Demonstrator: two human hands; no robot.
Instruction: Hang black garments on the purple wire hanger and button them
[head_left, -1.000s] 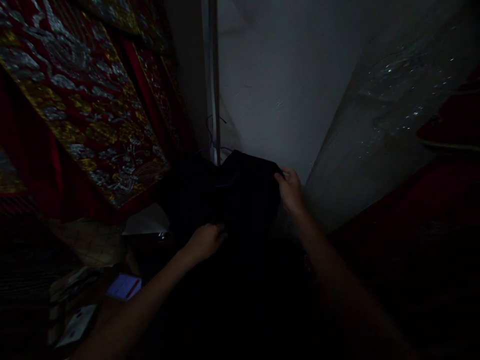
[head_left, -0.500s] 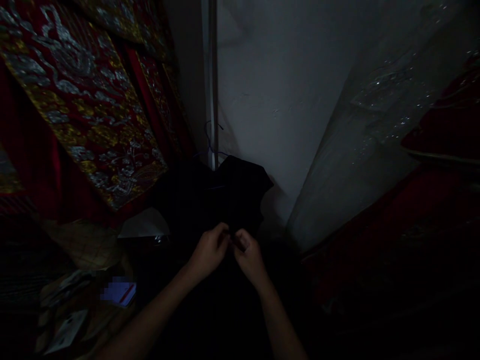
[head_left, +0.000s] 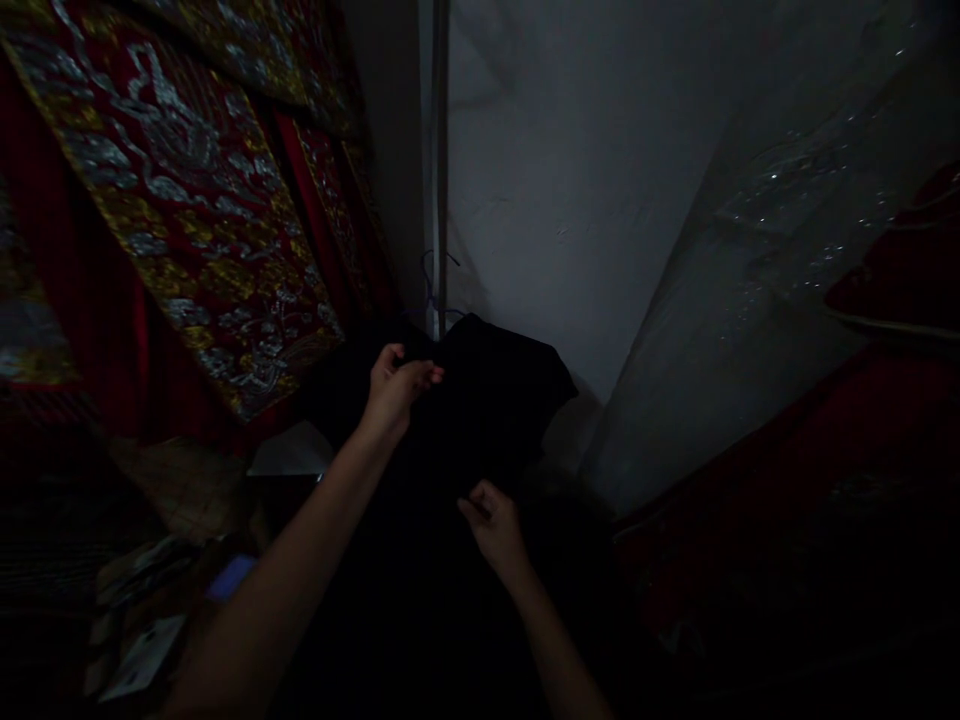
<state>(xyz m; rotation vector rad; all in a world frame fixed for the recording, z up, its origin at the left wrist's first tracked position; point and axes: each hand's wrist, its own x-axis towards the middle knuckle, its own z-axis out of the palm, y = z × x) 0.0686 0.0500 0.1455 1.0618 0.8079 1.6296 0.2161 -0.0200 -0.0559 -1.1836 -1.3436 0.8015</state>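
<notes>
A black garment [head_left: 495, 390], with sleeves and a neckline, hangs in front of me on a thin bluish hanger [head_left: 431, 290]. Near its neckline is my left hand [head_left: 394, 390], thumb and fingers apart, with nothing visible between them. My right hand [head_left: 496, 525] is lower on the garment's front, its thumb and fingers curled into a pinch against the dark cloth. Deep shadow hides the fabric's details and exactly what the right fingertips hold.
Red cloth with gold and silver embroidery [head_left: 217, 200] hangs at left. A metal pole [head_left: 439, 150] stands before the grey wall [head_left: 570, 180]. Clear plastic sheeting [head_left: 750, 270] covers the right side. Papers [head_left: 142, 658] and a bluish object [head_left: 231, 577] lie lower left.
My left hand has left the right hand's side and risen to the garment's neckline. My right hand stays low, slightly shifted. The whole view has moved a little.
</notes>
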